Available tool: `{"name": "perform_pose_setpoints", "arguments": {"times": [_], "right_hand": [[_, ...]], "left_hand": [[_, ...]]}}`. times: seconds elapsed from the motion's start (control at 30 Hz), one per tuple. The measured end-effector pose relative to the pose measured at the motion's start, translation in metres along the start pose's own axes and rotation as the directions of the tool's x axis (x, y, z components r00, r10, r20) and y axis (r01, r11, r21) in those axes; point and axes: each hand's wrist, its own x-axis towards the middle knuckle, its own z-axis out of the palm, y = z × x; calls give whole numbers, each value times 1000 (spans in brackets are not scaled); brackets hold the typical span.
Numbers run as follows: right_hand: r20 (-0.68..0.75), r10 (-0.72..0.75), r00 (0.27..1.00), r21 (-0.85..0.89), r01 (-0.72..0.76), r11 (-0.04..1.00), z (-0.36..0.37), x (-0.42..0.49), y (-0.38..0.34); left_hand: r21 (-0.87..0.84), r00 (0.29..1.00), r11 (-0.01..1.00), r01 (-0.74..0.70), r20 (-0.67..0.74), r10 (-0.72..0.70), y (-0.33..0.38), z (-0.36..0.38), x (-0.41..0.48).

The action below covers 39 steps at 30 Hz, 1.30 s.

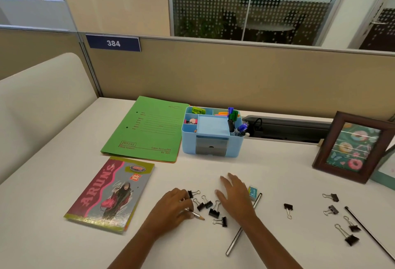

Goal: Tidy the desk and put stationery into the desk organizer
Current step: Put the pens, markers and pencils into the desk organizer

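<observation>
A light blue desk organizer point(235, 146) stands at the back of the desk with markers and clips in its compartments. My left hand point(173, 206) lies on the desk with fingers curled, pinching a short pencil point(199, 217) whose tip points right. My right hand point(234, 194) hovers flat and open just right of it. Several black binder clips point(214, 211) lie between the two hands. A small teal eraser point(253, 192) and a long silver pencil point(241, 230) lie beside and partly under my right hand and wrist.
More binder clips point(350, 237) and a dark pencil point(367, 230) are scattered on the right. A green file folder point(147, 132) and a notebook point(111, 194) lie on the left. A wooden photo frame point(320, 161) stands at the right. A partition wall runs behind.
</observation>
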Motion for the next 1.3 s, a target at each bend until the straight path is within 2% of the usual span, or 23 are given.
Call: {"name": "perform_pose_setpoints", "arguments": {"times": [0.1, 0.17, 0.23, 0.3, 0.37, 0.47, 0.53, 0.6, 0.8, 1.0, 1.13, 1.23, 1.3], "right_hand": [[30, -2, 1000, -74, 4, 997, 0, -2, -1], [38, 4, 999, -97, 0, 995, -1, -2, -2], [53, 4, 999, -102, 1, 995, 0, -3, -1], [41, 15, 999, -101, -11, 995, 2, -2, -2], [8, 34, 999, -118, -33, 993, 4, 1, -4], [25, 68, 997, -148, -64, 987, 6, 1, -3], [-3, 51, 999, -175, -51, 983, 7, 0, -2], [-9, 48, 999, -204, -48, 978, 8, 0, -1], [-27, 49, 998, -252, -54, 966, 11, 0, 1], [-26, 54, 998, -233, -58, 971, 14, -1, 3], [-21, 49, 999, -249, -52, 967, 8, -1, 2], [64, -29, 998, -151, 38, 988, 0, -1, 1], [36, -41, 999, -31, 42, 999, -6, -3, 2]], "left_hand": [[187, 990, 972, -140, 22, 138, -1, -5, 9], [231, 986, 960, -156, -21, 165, -1, -9, 17], [186, 989, 979, -86, -102, 106, 2, -16, 27], [35, 972, 999, 37, -232, -28, 3, -27, 41], [-164, 907, 970, 178, -355, -226, 6, -42, 57], [-382, 728, 871, 308, -495, -474, 6, -65, 85], [-449, 615, 820, 356, -548, -567, 3, -79, 106], [-490, 550, 784, 381, -562, -619, -2, -88, 126], [-509, 551, 734, 451, -488, -677, -9, -86, 158], [-535, 507, 624, 569, -370, -779, -16, -73, 163], [-521, 508, 616, 591, -352, -786, -19, -67, 159], [-509, 509, 630, 587, -373, -776, -18, -61, 151], [-488, 518, 654, 579, -399, -757, -14, -54, 140]]}}
